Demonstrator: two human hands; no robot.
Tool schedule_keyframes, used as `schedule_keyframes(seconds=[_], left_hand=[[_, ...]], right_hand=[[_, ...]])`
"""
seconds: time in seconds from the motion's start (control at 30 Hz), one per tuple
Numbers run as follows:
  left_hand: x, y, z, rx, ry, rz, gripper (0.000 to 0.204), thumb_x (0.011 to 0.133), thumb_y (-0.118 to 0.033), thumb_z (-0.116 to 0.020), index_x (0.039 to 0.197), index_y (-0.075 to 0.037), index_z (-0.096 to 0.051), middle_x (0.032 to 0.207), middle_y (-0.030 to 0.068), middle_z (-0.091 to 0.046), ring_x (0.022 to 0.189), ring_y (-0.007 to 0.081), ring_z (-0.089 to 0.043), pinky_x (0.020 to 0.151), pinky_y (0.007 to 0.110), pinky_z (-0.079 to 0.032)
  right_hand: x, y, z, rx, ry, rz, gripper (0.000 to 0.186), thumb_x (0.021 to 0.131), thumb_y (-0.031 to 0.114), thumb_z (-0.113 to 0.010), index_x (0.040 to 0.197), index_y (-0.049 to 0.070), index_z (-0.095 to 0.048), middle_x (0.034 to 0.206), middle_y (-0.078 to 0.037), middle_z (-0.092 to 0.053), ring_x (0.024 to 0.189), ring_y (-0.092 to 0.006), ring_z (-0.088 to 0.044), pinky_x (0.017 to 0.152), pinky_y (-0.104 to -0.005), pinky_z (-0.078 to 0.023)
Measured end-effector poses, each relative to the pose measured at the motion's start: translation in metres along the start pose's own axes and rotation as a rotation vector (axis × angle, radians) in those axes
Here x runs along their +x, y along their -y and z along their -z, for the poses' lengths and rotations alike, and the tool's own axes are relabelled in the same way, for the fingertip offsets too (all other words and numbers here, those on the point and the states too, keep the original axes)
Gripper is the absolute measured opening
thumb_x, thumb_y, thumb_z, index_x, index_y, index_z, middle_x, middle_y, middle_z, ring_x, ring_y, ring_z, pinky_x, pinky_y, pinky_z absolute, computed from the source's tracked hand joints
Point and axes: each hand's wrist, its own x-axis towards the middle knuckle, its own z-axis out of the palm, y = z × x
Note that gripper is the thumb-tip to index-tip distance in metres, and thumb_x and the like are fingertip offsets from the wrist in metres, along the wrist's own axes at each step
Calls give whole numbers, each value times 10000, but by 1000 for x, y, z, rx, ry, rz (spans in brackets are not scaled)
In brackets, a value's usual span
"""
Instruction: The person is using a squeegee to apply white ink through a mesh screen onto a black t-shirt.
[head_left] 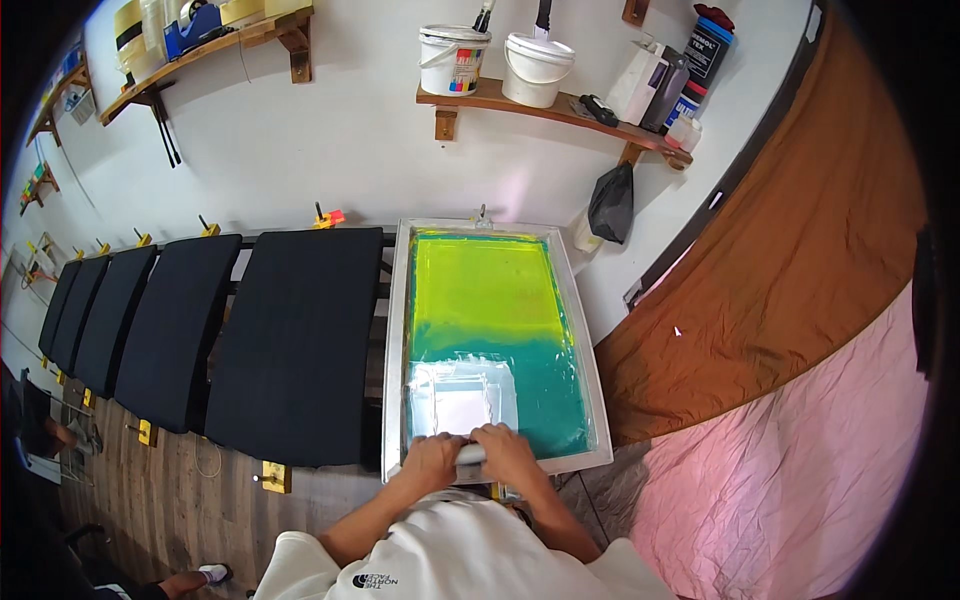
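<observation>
A screen-printing frame (592,400) with a pale metal rim lies in front of me. Its mesh is yellow-green (485,275) at the far part and teal (550,400) nearer me. White ink (495,375) is smeared in a rough rectangle at the near left of the mesh. Both my hands grip a squeegee (470,455) by its grey bar at the frame's near edge. My left hand (430,462) wraps its left end, my right hand (505,452) its right end. The squeegee's blade is hidden from sight.
Left of the frame runs a row of several black-covered boards (300,340) with yellow clamps. A wall shelf (560,112) holds white buckets and bottles. Brown cloth (760,240) and pink sheeting (760,450) hang at right. Another person's foot (215,573) shows at lower left.
</observation>
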Motion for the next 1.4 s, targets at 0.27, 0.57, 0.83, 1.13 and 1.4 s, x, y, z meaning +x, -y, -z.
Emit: schedule_keyframes(seconds=[0.27,0.57,0.83,1.13,1.4], left_hand=[[79,45,7,100,-103,-21,369,685,-37,-633,1036,-125,-699,886,145,-698,784,328,-685,721,436,-550],[-11,3,-16,45,-93,-53,366,717,-40,-632,1077,-106,-656,937,164,-680,840,358,-675,745,480,-525],[46,25,13,74,8,21,345,692,-63,-619,1030,-91,-685,810,157,-700,765,381,-679,716,485,-553],[6,22,-22,12,-185,-27,397,693,3,-622,1079,-84,-652,965,162,-666,861,374,-659,738,474,-534],[16,23,1,110,5,-50,361,707,-110,-645,1066,-120,-678,855,128,-684,753,330,-669,655,475,-536]], right_hand=[[81,-23,17,-62,-120,-18,331,719,-8,-618,1040,77,-616,1077,-146,-627,1033,-370,-594,824,-473,-525],[-5,-10,-32,76,-192,48,444,664,-22,-652,1093,84,-604,1072,-142,-630,1042,-371,-584,890,-452,-501],[49,-4,21,14,-63,-24,308,701,-25,-630,995,66,-645,1019,-157,-667,1010,-368,-628,838,-474,-516],[19,-13,-32,46,-259,94,461,659,-34,-640,1103,77,-583,1072,-147,-609,1037,-377,-570,906,-452,-481],[18,2,13,40,-34,43,323,694,11,-631,1015,51,-625,996,-171,-662,984,-375,-629,834,-485,-505]])
